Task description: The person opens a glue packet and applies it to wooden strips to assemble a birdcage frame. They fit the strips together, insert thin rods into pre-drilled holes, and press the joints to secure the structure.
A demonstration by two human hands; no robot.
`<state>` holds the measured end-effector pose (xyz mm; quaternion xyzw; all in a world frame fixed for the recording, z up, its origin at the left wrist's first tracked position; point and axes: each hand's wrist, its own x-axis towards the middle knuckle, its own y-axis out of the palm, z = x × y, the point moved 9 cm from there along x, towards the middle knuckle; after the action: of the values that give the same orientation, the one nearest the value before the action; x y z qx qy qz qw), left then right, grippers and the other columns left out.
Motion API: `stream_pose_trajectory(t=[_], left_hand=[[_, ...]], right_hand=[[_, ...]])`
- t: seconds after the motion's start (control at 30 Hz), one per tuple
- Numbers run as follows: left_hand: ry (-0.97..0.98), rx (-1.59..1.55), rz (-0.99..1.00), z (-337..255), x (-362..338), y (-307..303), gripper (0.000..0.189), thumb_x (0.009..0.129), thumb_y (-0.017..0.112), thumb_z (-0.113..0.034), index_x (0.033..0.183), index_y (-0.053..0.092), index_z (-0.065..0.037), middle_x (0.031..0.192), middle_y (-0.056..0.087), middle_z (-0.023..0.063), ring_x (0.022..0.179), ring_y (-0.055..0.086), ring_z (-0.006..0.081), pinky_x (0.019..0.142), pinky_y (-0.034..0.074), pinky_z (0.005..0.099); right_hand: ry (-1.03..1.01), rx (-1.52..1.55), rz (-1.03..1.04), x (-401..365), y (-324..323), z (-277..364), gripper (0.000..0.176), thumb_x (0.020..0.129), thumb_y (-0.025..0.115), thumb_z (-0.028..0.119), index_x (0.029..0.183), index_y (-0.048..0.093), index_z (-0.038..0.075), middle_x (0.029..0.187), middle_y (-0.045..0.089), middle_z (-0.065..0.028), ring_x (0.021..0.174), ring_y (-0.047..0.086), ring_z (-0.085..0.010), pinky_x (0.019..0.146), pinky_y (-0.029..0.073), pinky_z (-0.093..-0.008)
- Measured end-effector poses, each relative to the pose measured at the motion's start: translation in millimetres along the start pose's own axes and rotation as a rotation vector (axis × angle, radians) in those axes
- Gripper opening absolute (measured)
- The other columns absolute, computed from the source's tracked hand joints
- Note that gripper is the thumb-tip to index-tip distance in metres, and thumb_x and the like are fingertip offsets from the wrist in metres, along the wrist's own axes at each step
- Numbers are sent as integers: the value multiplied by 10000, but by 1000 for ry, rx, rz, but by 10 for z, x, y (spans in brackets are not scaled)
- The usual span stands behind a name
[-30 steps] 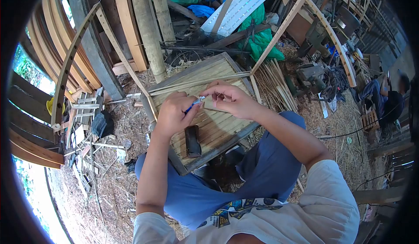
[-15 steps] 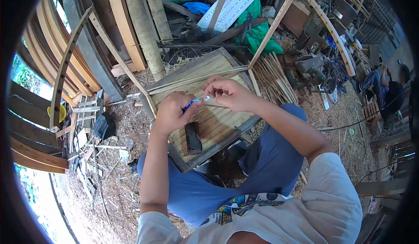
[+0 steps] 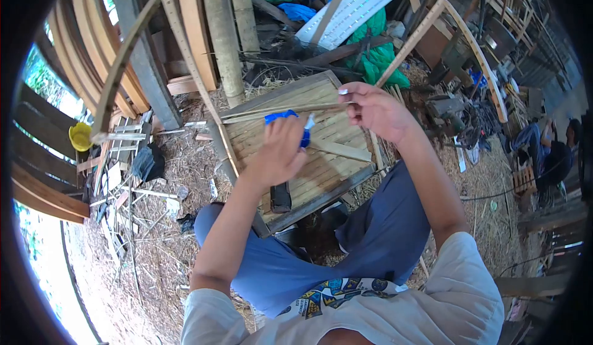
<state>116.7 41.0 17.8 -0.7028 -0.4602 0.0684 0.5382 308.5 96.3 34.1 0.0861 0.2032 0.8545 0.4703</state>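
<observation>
My left hand [image 3: 281,153] is over the slatted wooden panel [image 3: 333,95], its fingers closed around a blue tube-like thing [image 3: 305,138]. A white tip [image 3: 310,121] sticks out beside the fingers, and the rest is largely covered. Raised to the right and apart from it, my right hand [image 3: 380,115] pinches a small white piece [image 3: 343,92], perhaps a cap. Below my left hand, a dark block [image 3: 281,198] lies on the panel. A short flat wooden strip [image 3: 343,150] and long thin strips [image 3: 290,107] cross the panel.
Wooden frame pieces with holes rise at the left [image 3: 191,54] and right [image 3: 475,42]. Curved planks [image 3: 80,54] lean at far left near a yellow object [image 3: 80,137]. Wood scraps [image 3: 123,190] litter the ground. Another person [image 3: 546,150] sits at far right.
My hands have separated: the right one moved up and right with the small white piece, while the left turned over the blue tube-like thing. The view has shifted slightly.
</observation>
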Motion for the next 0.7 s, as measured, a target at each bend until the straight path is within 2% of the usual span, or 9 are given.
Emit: stream_pose_trajectory(t=[0.1,0.2,0.23,0.3,0.37,0.5,0.6,0.63,0.7], left_hand=[[62,-43,68,-145,6,288,825,871,615,-256,1572,259,-7,1484,379,268,1385,354,465,1174,226,594],[193,17,-25,-277,-13,136,895,852,675,-251,1607,229,-71,1529,341,238,1399,346,451,1168,236,594],[204,24,-160,-301,10,-137,805,781,742,-149,1521,429,-110,1402,487,185,1315,433,388,1132,297,557],[182,-40,-226,-65,8,-612,556,782,729,-63,1326,621,-91,1237,603,125,1222,514,340,1075,368,502],[57,-100,-523,489,-216,-1069,338,795,694,-1,1125,697,-75,1062,652,86,1104,576,299,986,428,429],[-254,18,-786,1425,-772,-1581,321,818,686,22,1127,678,-66,1049,659,90,1032,597,274,869,480,381],[-256,-74,-717,1832,-923,-1367,326,830,701,9,1148,665,-55,1077,665,85,1003,606,252,811,504,364],[-335,-26,-640,1930,-928,-1262,340,831,730,-12,1160,658,-57,1103,670,77,982,626,215,752,520,336],[-402,-159,-553,2110,-942,-1061,342,829,744,-22,1158,657,-55,1098,673,76,973,642,201,745,525,327]], right_hand=[[-76,118,25,-30,123,245,427,938,580,151,1350,565,42,1191,647,-62,875,578,-147,811,472,-333],[-129,156,36,-42,364,373,452,934,573,145,1371,548,31,1172,647,-59,864,570,-151,800,464,-335],[-137,180,61,-30,511,396,426,961,542,115,1377,537,30,1126,660,-66,862,580,-135,783,469,-330],[-137,222,82,88,674,317,437,954,544,110,1383,535,27,1108,658,-62,848,579,-139,776,467,-329],[-98,261,55,239,853,148,463,941,561,115,1398,534,42,1052,648,-50,772,542,-133,737,449,-305],[115,230,79,765,1159,-544,499,936,557,139,1430,527,73,905,564,1,681,433,-91,660,395,-266],[190,88,32,1178,1269,-992,509,938,550,131,1444,512,83,780,480,39,614,388,-69,574,337,-254],[199,24,28,1295,1290,-1116,514,939,547,127,1449,506,82,748,455,49,592,376,-65,551,320,-252],[217,9,0,1509,1289,-1369,526,937,534,116,1460,493,77,708,407,61,554,346,-63,525,293,-254]])
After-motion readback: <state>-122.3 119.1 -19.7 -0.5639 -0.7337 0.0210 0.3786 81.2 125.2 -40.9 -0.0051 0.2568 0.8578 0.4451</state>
